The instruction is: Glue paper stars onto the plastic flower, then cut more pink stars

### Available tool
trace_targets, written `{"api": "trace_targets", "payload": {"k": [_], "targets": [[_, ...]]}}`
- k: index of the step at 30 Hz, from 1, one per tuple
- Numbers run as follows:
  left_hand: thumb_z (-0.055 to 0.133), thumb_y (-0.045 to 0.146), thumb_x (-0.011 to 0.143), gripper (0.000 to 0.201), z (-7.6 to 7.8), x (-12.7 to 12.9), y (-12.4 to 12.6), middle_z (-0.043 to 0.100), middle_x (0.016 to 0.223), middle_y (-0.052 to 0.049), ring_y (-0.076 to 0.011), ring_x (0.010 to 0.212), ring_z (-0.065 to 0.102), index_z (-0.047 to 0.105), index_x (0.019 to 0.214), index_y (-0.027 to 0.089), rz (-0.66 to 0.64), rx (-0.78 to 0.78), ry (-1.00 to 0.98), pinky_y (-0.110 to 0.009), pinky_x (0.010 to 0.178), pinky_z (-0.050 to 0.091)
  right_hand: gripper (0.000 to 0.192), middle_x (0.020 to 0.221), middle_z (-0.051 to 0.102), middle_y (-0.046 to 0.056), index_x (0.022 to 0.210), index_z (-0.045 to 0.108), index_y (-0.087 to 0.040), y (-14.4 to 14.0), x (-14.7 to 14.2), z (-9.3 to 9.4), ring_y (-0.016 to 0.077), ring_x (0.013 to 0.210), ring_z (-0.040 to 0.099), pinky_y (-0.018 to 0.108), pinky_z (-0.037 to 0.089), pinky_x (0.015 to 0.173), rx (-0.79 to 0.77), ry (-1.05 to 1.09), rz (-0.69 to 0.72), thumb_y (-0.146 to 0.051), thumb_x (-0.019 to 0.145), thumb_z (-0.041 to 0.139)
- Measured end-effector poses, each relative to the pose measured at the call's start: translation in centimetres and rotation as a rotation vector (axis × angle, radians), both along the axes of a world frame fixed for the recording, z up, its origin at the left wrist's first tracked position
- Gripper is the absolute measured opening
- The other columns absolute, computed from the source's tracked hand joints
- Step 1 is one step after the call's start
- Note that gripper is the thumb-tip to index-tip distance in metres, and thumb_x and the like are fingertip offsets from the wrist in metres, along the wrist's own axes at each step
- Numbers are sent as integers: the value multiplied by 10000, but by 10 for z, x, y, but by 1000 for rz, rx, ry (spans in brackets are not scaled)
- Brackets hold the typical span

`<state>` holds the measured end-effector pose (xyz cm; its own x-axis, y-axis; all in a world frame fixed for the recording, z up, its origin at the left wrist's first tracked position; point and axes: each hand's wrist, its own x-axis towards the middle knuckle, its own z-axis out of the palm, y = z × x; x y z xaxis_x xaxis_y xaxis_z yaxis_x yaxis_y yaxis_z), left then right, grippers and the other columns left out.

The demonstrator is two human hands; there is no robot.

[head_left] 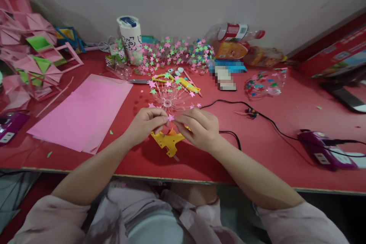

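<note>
One star (170,117) is near one glue gun (169,145). The left hand (147,122), slanting inward, has fingers clamped on the star; whether the right hand (201,126), bent toward it, grips, I cannot tell.

Dim; slightly blurred (edges stretched)

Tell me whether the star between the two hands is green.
No, the star between the left hand and the right hand is pink.

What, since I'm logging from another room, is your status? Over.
Left hand, right hand: fingertips pinched at pink star. Yellow glue gun close below hands. Clear petalled piece just beyond.
</note>
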<state>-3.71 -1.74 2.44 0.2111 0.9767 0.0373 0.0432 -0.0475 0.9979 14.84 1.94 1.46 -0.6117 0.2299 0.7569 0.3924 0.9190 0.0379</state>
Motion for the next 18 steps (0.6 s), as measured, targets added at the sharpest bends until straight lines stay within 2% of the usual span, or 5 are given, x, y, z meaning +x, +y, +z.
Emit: {"api": "trace_targets", "payload": {"k": [6,8,10,14,18], "targets": [[507,210,780,207,-3,0,-1,412,401,57,-54,368,343,547,580,171,9,52,70,-196,386,291,104,773,643,35,911,629,-181,0,1,2,138,678,577,265,447,585,4,-20,19,-128,857,558],[513,215,788,191,-4,0,-2,441,445,50,-63,407,373,557,607,172,67,159,163,-203,413,314,93,769,642,37,902,620,-179,0,1,3,141,687,578,264,450,590,-6,3,17,-125,855,560],[529,197,783,132,-5,-2,-3,491,523,39,-75,472,415,575,661,177,187,357,316,-217,469,359,82,769,640,40,891,609,-179,1,0,4,143,692,577,266,455,600,-26,32,7,-123,855,561],[607,194,742,84,-9,-7,1,581,818,-35,-161,787,539,628,823,190,435,748,665,-328,757,463,90,783,627,38,871,589,-196,3,-1,6,147,695,556,279,447,616,-82,72,-6,-114,855,556],[658,223,722,228,-17,-8,7,529,1107,-83,-242,1053,485,634,949,223,432,760,842,-437,944,407,78,824,605,42,868,592,-199,6,-4,5,164,765,537,312,417,662,-89,82,-7,-126,845,577]]}}
